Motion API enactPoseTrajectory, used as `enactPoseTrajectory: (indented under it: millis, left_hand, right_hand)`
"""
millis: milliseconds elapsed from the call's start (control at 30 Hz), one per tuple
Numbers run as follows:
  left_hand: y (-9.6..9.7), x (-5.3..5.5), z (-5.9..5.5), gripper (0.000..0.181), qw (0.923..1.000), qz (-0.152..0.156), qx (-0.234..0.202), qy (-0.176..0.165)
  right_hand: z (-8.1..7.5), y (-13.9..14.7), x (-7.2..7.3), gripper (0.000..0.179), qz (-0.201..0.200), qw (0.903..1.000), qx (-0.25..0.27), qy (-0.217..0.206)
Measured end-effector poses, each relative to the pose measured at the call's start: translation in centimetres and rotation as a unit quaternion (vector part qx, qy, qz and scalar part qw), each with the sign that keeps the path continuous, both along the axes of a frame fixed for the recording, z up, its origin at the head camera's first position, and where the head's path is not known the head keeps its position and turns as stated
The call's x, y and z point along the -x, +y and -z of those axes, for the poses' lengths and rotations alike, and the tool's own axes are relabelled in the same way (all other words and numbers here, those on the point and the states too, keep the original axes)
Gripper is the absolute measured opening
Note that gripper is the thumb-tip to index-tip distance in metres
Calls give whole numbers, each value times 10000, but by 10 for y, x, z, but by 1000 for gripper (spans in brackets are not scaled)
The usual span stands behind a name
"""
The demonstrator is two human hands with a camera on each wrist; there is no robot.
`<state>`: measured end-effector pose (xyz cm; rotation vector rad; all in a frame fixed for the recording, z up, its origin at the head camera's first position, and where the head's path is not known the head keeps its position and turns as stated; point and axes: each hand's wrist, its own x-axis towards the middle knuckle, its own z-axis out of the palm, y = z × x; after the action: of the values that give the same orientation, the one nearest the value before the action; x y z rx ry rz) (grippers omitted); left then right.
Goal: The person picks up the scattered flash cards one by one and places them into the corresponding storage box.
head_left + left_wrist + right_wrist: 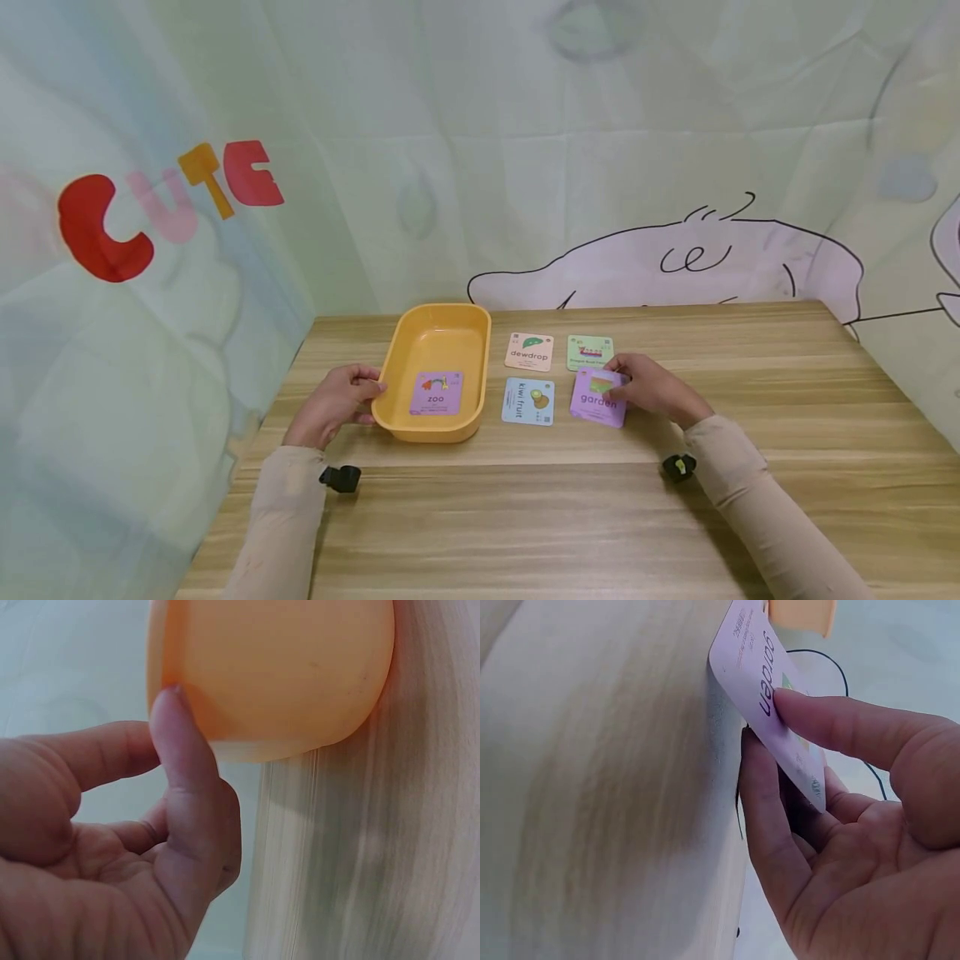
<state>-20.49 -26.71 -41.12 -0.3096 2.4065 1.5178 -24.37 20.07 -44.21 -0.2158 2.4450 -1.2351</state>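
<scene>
My left hand (341, 404) pinches the left rim of a yellow plastic tray (480, 358) between thumb and fingers, as the left wrist view shows close up. Inside the tray lies a purple "zoo" card (435, 398). Farther right, my right hand (651, 385) holds a purple "garden" card (596, 410), thumb on its printed face and fingers beneath. In the right wrist view this card (742, 664) is tilted, its far edge close to the table. It overlaps the lower edge of a green card (588, 350) with a dragon boat picture in the head view.
Between the tray and the garden card lie a pink "dewdrop" card (529, 353) and a blue "kiwi fruit" card (528, 402). All rest on a wooden table (487, 525). A printed cloth (450, 167) hangs behind and left of it.
</scene>
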Motion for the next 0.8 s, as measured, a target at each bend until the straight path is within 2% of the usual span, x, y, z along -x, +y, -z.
enactPoseTrajectory:
  millis: [500,800]
  left_hand:
    - [1,1,-1,35,10000,-30,66,14]
    - [1,0,-1,37,10000,-39,69,-6]
  right_hand:
    - [2,1,0,28,19,9999,138,-53]
    - [-3,0,-2,26,-28,9996,217,176]
